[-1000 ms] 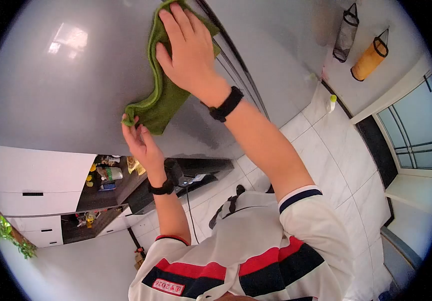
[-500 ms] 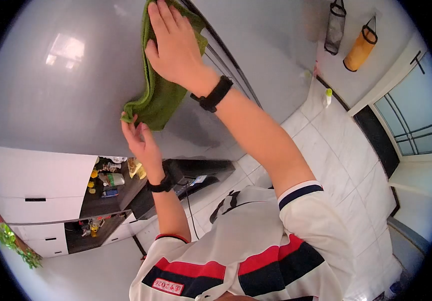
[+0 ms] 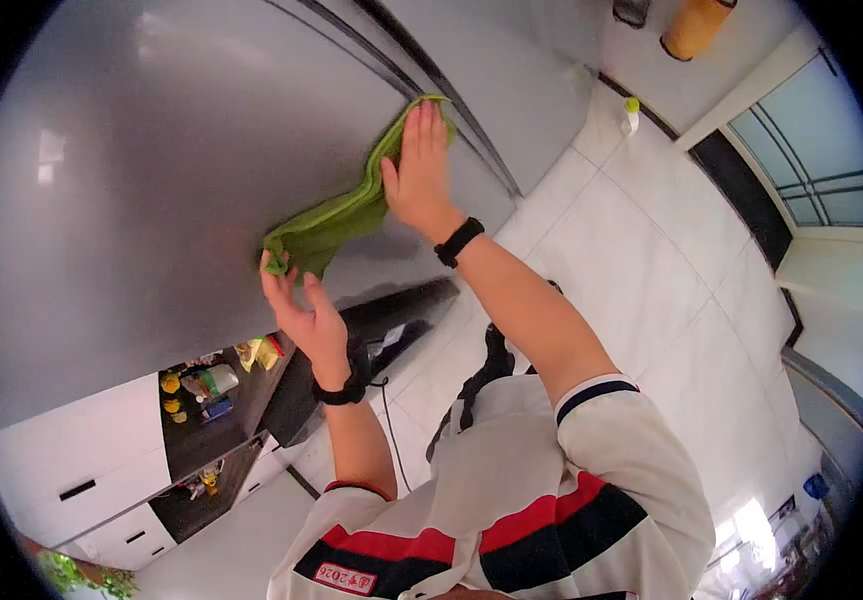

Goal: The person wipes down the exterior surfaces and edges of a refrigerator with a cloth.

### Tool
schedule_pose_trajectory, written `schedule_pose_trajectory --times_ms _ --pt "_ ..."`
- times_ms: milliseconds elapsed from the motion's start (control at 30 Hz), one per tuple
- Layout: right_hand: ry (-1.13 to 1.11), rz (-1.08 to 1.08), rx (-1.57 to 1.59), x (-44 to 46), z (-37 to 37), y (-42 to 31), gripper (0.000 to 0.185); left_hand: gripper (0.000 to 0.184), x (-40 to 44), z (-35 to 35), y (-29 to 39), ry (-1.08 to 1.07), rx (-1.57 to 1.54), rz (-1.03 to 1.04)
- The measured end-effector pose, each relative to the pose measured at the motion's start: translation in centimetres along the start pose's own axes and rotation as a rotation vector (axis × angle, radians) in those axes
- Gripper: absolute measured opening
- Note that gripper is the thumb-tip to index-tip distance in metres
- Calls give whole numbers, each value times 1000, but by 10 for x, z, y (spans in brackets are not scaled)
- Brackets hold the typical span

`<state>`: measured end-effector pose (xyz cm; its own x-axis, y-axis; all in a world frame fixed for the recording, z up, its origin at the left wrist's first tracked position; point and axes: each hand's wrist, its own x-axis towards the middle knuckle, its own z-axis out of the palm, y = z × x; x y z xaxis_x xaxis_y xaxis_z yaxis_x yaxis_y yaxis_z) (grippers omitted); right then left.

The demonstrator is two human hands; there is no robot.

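A green cloth [image 3: 336, 222] lies bunched in a long fold against a large glossy grey panel [image 3: 171, 190], which looks like a refrigerator door. My right hand [image 3: 423, 175] rests flat on the cloth's upper right end, fingers stretched out and pressing it to the panel near a dark vertical seam. At the lower left end, my left hand [image 3: 309, 318] has the cloth's corner between its fingers, with the thumb standing apart. Both wrists wear black bands.
Below the panel are white cabinets [image 3: 81, 440] and a dark shelf [image 3: 196, 440] with packets and jars. A cable [image 3: 391, 430] hangs beside my left forearm. A spray bottle [image 3: 631, 115] stands on the white tiled floor [image 3: 641, 250], near a glazed door [image 3: 811, 150].
My right hand has slid the cloth down and to the right toward the panel's seam. My left hand has moved slightly down and right, still at the corner. The view has shifted.
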<state>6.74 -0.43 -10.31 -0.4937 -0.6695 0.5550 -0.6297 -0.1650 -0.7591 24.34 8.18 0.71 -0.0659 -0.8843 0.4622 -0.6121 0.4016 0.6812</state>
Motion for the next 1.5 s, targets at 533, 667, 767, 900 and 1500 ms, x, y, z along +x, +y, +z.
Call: schedule_pose_trajectory --times_ms 533,667,767,900,1500 --pt "58 -182 174 -9 10 -135 69 50 -16 -67 -24 113 -113 44" --pt "42 -323 237 -17 21 -162 64 48 -17 -78 -28 124 -79 30" --pt "55 -317 214 -17 20 -146 64 49 -21 -78 -39 117 -105 45" --pt "93 -234 186 -28 26 -110 70 50 -26 -73 -45 85 -82 21" --pt "286 -154 103 -24 3 -98 60 55 -34 -72 -47 -6 -195 -56"
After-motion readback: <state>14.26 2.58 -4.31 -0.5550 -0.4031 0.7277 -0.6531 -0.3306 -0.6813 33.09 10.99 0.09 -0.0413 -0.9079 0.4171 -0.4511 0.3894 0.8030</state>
